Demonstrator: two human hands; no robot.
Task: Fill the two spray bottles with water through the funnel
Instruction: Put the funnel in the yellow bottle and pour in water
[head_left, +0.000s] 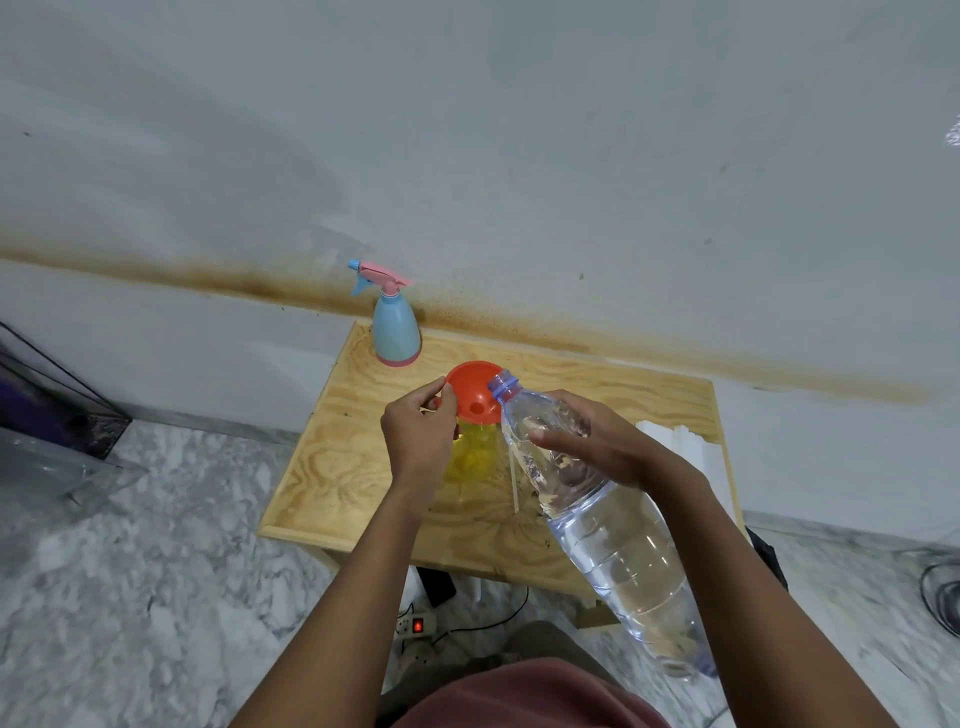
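Tilting a big clear water bottle (608, 530) toward an orange funnel (474, 391), the person works over a low wooden surface (332, 467). The bottle is ribbed, see-through plastic with a blue ring at the neck and water inside. Its long axis runs from near the person's lap, lower right, up and away to the left, with the mouth over the funnel's right rim. The right hand (592, 441) is wrapped round the bottle's upper part, fingers curled over it. The left hand (418, 434) pinches the funnel's left rim between thumb and fingertips. The funnel sits on a translucent yellow spray bottle (475, 452) standing upright between the two hands. A blue spray bottle (396, 332) with a pink trigger head stands at the surface's far edge by the wall, nozzle pointing left.
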